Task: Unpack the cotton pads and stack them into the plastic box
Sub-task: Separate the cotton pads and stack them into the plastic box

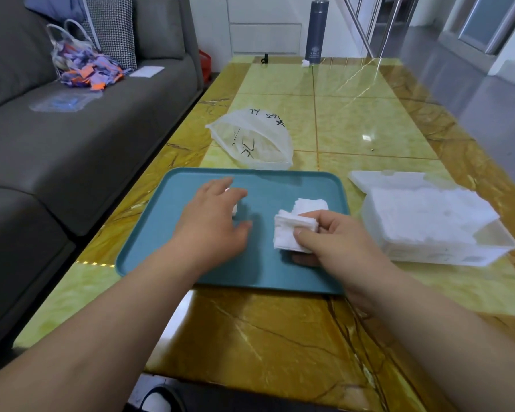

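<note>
Pad stack (292, 233): small white stack, held above the tray (280, 275), at the fingertips of the right hand.
Right hand (339, 248): closed round the stack; thumb on top, fingers curled beneath, pinching its right edge.
Loose pads (311, 205): second white pile on the tray, just beyond the right hand's fingers, next to the held stack.
Left hand (211, 224): palm down over the tray, left of the stack and apart from it; fingers spread and relaxed, gripping nothing visible.
Small pad (235, 209): white scrap showing under the left fingers; contact cannot be told.
Box (428, 257): right of the right hand, off the tray, lid back, white pads inside.
Bag (250, 138): beyond both hands, past the tray's far edge, mouth open.
</note>
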